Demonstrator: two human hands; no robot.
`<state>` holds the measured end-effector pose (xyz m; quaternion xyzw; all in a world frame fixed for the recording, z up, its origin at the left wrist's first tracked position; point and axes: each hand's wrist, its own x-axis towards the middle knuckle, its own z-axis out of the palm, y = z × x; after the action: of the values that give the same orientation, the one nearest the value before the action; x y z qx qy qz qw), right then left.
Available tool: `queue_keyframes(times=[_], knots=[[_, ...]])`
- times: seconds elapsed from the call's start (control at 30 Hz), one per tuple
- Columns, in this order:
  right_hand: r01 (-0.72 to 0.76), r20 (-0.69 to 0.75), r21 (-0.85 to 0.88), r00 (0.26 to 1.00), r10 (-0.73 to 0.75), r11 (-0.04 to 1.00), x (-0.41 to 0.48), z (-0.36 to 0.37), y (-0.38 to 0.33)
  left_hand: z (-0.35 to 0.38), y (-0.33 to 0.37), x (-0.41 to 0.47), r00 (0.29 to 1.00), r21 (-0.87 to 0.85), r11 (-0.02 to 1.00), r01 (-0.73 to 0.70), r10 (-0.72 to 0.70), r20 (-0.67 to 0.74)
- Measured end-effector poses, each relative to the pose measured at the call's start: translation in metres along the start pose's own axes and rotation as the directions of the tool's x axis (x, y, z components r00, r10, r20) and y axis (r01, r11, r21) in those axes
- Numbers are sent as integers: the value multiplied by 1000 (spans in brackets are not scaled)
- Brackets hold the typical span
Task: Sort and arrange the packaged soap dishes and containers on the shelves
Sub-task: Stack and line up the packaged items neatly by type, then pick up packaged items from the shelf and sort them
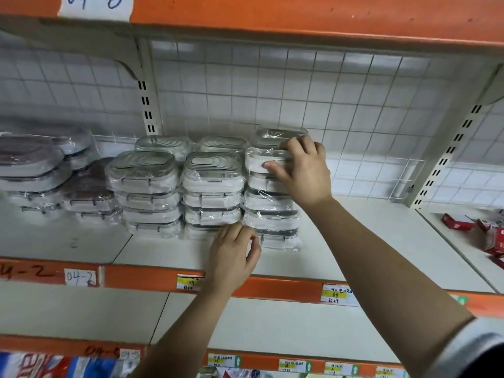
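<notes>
Shelf (368,241): bare room right of stacks, bare strip before orange edge (286,289). Right stack (270,205) tallest, against middle stack (212,186). Right hand (302,170) curled round its top packs. Left hand (234,253) half-curled at its bottom pack; pinching or only touching, cannot tell.

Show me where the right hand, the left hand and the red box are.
right hand (302,173): head view, back of the hand.
left hand (231,257): head view, back of the hand.
red box (459,221): head view, its top face.
</notes>
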<state>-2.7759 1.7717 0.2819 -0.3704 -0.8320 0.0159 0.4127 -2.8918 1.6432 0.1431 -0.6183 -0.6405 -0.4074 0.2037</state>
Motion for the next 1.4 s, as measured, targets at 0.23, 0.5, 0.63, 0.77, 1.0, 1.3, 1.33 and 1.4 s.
queue_keyframes(times=[0.23, 0.5, 0.63, 0.77, 1.0, 1.3, 1.33, 1.4], knots=[[72, 4, -10, 997, -72, 997, -16, -7, 8, 0, -1, -1, 1000, 5, 1000, -3, 3, -5], [46, -57, 88, 998, -41, 995, -44, -35, 19, -6, 7, 2, 998, 57, 998, -33, 30, 52], [-5, -35, 60, 999, 7, 998, -72, -52, 41, -9, 27, -2, 998, 75, 997, -10, 5, 61], [-52, 19, 38, 999, 51, 998, -110, -71, 69, -11, 68, -15, 995, 50, 999, 0, -5, 104], [-142, 58, 46, 989, 139, 989, -195, -116, 116, -3, 148, -53, 981, 47, 999, -25, 15, 194], [-224, 108, 39, 970, 219, 974, -310, -140, 164, 33, 219, -134, 941, 10, 1000, 15, -18, 337], [-245, 121, 38, 963, 239, 969, -318, -138, 169, 39, 221, -141, 931, 15, 1000, 25, -29, 364], [-278, 160, 29, 950, 270, 960, -334, -131, 180, 51, 224, -153, 909, 26, 998, 49, -55, 413]])
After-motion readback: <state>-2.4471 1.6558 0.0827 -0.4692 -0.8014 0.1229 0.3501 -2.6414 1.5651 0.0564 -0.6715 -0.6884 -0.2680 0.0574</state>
